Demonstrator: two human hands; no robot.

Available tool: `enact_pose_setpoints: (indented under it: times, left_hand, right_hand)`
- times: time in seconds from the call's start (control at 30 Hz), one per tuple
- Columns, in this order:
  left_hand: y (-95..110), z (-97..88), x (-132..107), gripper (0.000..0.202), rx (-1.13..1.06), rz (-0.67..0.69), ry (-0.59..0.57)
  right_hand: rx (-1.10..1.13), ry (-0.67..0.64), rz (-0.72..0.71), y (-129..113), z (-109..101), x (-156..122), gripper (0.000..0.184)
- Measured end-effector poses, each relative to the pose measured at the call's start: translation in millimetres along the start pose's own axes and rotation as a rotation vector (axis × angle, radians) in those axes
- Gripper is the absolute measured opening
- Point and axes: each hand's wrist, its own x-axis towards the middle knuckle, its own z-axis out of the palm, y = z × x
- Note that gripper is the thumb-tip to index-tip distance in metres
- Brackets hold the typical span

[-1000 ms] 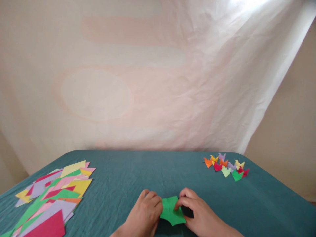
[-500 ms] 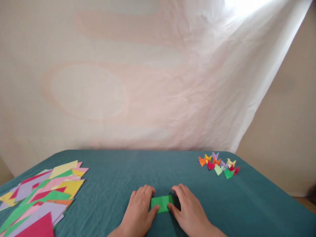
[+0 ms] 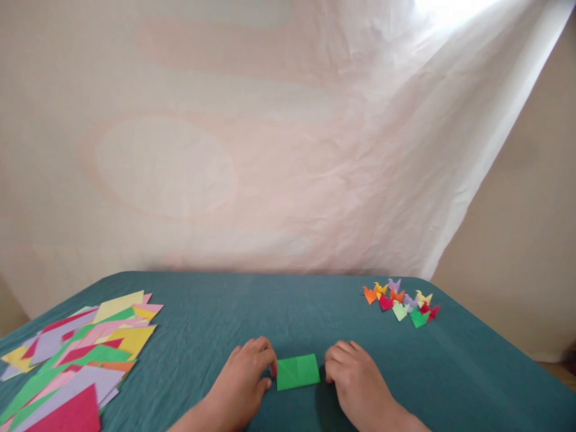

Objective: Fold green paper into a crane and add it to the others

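Observation:
A folded green paper rectangle (image 3: 297, 372) lies on the table, with crease lines across its face. Just off its left edge is my left hand (image 3: 246, 379). The fingers there are bent and the thumb stands apart from them; I cannot tell whether a fingertip touches the paper. My right hand (image 3: 357, 381) rests a small gap away from the right edge of the paper, holding nothing that I can see. Its fingers are loosely bent downward and its thumb is hidden.
Loose sheets of coloured paper (image 3: 85, 369) are spread over the left side of the table. Several small folded paper birds (image 3: 400, 302) stand in a group at the back right. A dark green cloth (image 3: 216, 324) covers the table, and a pale sheet (image 3: 270, 150) hangs behind it.
Both hands have let go of the green paper and moved outward, the left one leftward and the right one rightward. More of the paper's face now shows.

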Motion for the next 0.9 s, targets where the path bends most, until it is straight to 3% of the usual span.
enact_pose_setpoints:
  times: [0.1, 0.2, 0.37, 0.5, 0.67, 0.9]
  left_hand:
    - [-9.1, -2.9, 2.3, 0.034, -0.073, -0.041, 0.102]
    - [-10.3, 4.0, 5.0, 0.02, -0.188, -0.042, 0.117]
    - [0.4, 14.2, 5.3, 0.008, -0.234, -0.009, 0.074]
    - [6.8, 12.6, 3.7, 0.017, -0.244, 0.083, 0.136]
    - [4.5, 12.5, 2.3, 0.021, -0.1, 0.264, 0.162]
    - [11.0, 8.2, -1.4, 0.043, 0.069, 0.38, 0.165]
  right_hand:
    - [0.204, 0.074, 0.183, 9.5, -1.4, 1.8, 0.029]
    - [0.424, 0.074, 0.269, 10.4, 3.1, 5.0, 0.02]
    - [0.449, 0.017, 0.209, 4.2, 7.2, 5.3, 0.033]
    - [0.527, -0.027, 0.142, -2.1, -0.3, 3.4, 0.052]
    - [0.805, -0.062, 0.247, -7.0, 4.3, 5.8, 0.036]
    - [0.821, 0.042, 0.413, -1.6, 27.6, 9.5, 0.025]
